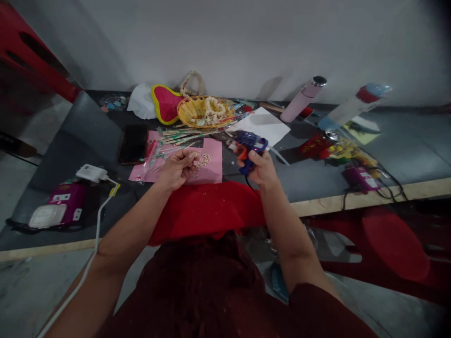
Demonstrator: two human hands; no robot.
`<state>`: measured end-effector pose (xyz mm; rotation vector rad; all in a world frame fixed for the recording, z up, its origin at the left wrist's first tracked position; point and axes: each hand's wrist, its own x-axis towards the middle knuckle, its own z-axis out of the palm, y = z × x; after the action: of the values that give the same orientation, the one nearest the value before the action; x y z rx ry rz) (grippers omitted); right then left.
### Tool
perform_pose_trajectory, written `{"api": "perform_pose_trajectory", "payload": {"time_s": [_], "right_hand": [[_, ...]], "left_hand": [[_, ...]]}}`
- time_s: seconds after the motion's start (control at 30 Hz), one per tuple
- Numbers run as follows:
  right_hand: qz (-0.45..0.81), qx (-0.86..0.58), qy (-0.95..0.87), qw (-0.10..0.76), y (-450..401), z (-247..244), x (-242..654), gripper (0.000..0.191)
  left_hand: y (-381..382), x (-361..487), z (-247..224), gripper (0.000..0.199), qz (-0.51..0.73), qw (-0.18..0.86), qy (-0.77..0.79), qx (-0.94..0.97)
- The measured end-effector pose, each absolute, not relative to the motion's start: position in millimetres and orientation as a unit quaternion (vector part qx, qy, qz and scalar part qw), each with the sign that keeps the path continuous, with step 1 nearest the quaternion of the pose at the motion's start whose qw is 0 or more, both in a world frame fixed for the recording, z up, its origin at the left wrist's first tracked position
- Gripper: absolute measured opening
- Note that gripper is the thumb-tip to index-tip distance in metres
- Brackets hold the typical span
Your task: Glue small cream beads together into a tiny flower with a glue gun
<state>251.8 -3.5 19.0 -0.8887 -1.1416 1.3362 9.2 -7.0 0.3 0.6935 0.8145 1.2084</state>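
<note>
My right hand (262, 165) is wrapped around a blue glue gun (251, 145) with an orange trigger, its nose turned to the left above the table. With fingertips pinched together, my left hand (178, 170) holds a small pale piece (192, 156); its exact kind is too small to tell. Right beside those fingertips, a little heap of similar pale pieces (204, 160) lies on a pink sheet (215, 172). Several thin sticks with green bits (178, 135) lie behind my left hand.
Toward the wall stand a yellow wicker basket (183, 112) with a knobbly cream strand (214, 112) in it, a pink flask (299, 104) and a clear bottle (348, 107). A red can (313, 144) is to the right. A phone (134, 144) and purple power socket (65, 202) lie left.
</note>
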Motion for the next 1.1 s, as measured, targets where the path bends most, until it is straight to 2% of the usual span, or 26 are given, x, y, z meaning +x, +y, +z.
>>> {"api": "perform_pose_trajectory", "payload": {"time_s": [0.17,0.37,0.83,1.1], "right_hand": [[0.612,-0.341,-0.518,0.492,-12.1,1.4,228.4,0.049],[0.615,-0.335,-0.537,0.47,-16.4,-3.4,230.6,0.045],[0.481,-0.356,-0.646,0.474,-15.3,-10.8,228.7,0.053],[0.479,-0.361,-0.653,0.463,-16.1,-10.1,228.5,0.051]], "left_hand": [[-5.3,8.5,0.0,0.021,0.556,0.673,0.383,0.302],[-5.0,10.3,1.5,0.019,0.56,0.656,0.402,0.306],[-6.9,12.3,1.9,0.024,0.553,0.656,0.394,0.329],[-8.4,14.9,3.1,0.028,0.549,0.653,0.404,0.33]]}}
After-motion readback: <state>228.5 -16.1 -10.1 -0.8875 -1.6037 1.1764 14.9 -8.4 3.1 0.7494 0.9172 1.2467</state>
